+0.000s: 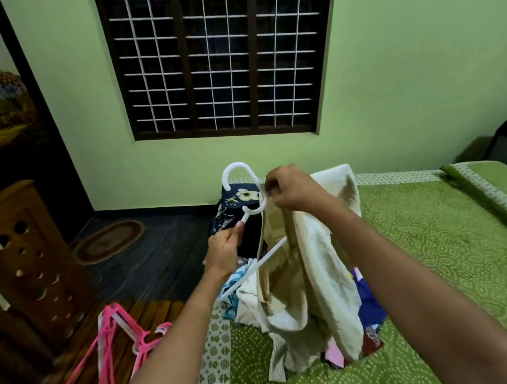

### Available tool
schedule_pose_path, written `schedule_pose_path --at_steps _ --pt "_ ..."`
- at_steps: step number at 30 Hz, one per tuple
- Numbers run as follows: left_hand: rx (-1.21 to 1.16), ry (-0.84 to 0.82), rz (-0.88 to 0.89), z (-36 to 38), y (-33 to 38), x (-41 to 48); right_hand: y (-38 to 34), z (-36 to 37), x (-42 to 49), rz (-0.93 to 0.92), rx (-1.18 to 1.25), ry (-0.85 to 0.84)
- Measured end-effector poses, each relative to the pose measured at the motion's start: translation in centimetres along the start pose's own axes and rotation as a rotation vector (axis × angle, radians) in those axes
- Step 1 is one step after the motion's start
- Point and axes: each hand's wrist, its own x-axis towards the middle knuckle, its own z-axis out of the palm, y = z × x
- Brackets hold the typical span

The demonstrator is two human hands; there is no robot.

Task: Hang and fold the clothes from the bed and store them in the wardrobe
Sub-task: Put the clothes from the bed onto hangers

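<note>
A cream garment [318, 267] hangs in the air over the bed [435, 264]. My right hand [291, 189] pinches its top edge beside a white hanger hook. My left hand [224, 251] grips a white hanger [248, 213] by its neck, and the hanger's arm slants down across the cloth. A second white hook [234, 170] rises behind. Under the garment lies a pile of clothes [368, 309] in blue, pink and red. A dark floral garment [235, 207] sits at the bed's far corner.
Several pink hangers [110, 339] lie on a wooden bench [152, 313] at the lower left. A carved wooden cabinet [23, 256] stands left. A green pillow [506, 189] lies at the right. A barred window [219, 50] fills the far wall. A small rug [109, 241] is on the floor.
</note>
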Motion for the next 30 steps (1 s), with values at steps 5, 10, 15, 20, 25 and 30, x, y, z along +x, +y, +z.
schedule_pose_path --at_steps 5,10,15,20,25,30 --pt "-0.115 -0.005 0.080 -0.8 0.8 0.5 0.8 -0.6 -0.5 -0.122 -0.162 0.010" --pt "0.102 0.139 0.265 -0.2 1.2 1.2 0.6 -0.3 -0.5 -0.100 -0.183 0.083" --pt "0.190 0.363 0.407 1.7 2.7 0.8 0.1 -0.6 -0.5 -0.050 -0.186 0.077" --pt "0.198 0.070 0.377 4.2 4.0 0.5 0.4 -0.8 -0.5 0.017 -0.164 0.024" --pt "-0.095 -0.037 0.140 5.0 4.5 0.6 0.3 -0.8 -1.0 0.026 -0.042 -0.005" --pt "-0.241 -0.200 -0.051 4.5 4.6 0.5 1.4 -0.7 -1.1 0.060 -0.050 0.012"
